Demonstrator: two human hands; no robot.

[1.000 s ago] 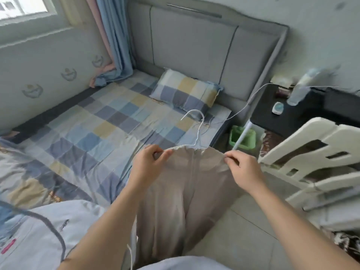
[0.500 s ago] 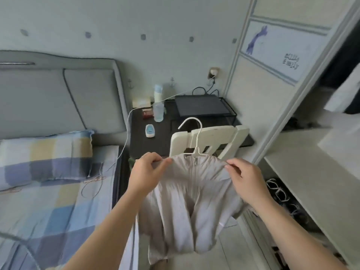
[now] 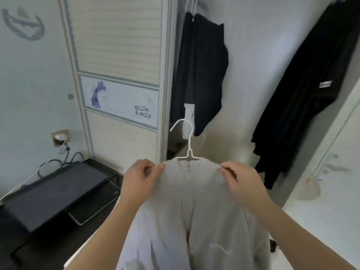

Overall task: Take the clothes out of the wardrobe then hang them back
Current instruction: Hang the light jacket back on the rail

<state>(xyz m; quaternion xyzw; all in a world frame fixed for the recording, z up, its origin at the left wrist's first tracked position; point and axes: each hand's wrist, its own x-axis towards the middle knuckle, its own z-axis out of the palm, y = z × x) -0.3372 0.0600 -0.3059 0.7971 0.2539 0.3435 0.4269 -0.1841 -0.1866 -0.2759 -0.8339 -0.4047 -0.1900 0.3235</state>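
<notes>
A light grey zip-front garment [image 3: 187, 211] hangs on a white wire hanger [image 3: 186, 139], whose hook points up in front of the open wardrobe [image 3: 243, 75]. My left hand [image 3: 139, 180] pinches the garment's left shoulder. My right hand [image 3: 241, 180] grips its right shoulder. Inside the wardrobe a dark garment [image 3: 200, 75] hangs on white hangers at the left, and a black garment [image 3: 307, 94] hangs at the right.
The wardrobe's sliding door [image 3: 120, 78] with a picture panel stands to the left. A black bedside table [image 3: 58, 191] with cables is at lower left below a wall socket [image 3: 60, 137]. A white shelf surface [image 3: 327, 221] lies at lower right.
The view has swung right from the bed, past the bedside table, to the open wardrobe. Both hands keep the same hold on the grey garment, now raised toward the wardrobe.
</notes>
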